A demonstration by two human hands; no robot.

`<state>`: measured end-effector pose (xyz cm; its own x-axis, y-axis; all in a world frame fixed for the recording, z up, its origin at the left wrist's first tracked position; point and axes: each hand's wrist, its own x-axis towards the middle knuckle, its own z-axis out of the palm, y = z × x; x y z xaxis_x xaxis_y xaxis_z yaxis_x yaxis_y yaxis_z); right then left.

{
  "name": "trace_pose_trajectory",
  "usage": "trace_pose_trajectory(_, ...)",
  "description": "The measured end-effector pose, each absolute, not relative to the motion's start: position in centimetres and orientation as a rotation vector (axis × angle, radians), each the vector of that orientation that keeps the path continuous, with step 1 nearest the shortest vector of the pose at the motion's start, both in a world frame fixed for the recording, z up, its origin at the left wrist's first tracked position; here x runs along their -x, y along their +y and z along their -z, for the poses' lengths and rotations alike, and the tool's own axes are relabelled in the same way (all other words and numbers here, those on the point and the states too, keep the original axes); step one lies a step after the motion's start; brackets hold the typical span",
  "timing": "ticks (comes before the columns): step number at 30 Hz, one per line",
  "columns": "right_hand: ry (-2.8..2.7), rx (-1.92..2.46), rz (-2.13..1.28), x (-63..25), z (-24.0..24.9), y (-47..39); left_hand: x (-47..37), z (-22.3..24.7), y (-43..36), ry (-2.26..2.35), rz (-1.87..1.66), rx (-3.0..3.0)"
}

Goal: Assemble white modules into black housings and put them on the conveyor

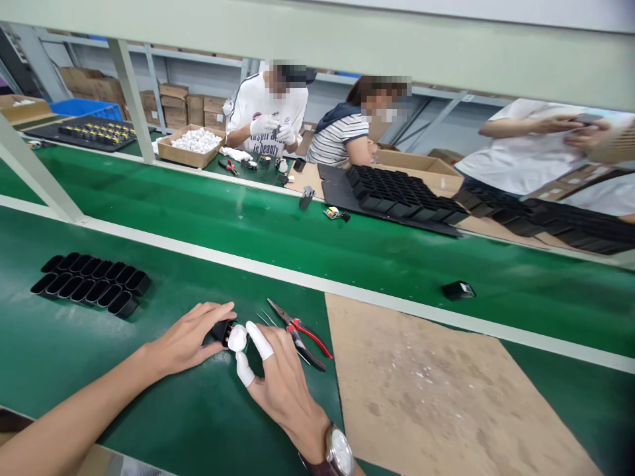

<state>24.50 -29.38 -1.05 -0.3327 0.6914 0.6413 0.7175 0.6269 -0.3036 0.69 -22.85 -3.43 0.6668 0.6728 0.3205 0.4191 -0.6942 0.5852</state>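
Note:
My left hand [193,336] grips a small black housing [221,330] with coloured wires showing at its open end, just above the green bench. A round white piece [237,338] sits at that end, pinched between the thumb and index finger of my right hand [278,370]. Both of these fingers wear white finger covers, and a watch is on the wrist. Red-and-black pliers [302,336] lie on the bench beside my right hand, with thin metal tweezers partly under them.
Rows of black housings [89,284] stand at the left. Brown cardboard [421,383] lies at the right. Beyond a white rail, a green belt [278,241] carries a black part [459,290]. Several people are behind it, near a box of white pieces [191,147].

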Motion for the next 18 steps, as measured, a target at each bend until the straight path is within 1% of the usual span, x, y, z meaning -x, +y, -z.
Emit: trace_pose_trajectory(18, -2.168, 1.184, 0.122, -24.51, 0.85, -29.36, -1.00, 3.37, -22.89, 0.860, -0.703, -2.415)
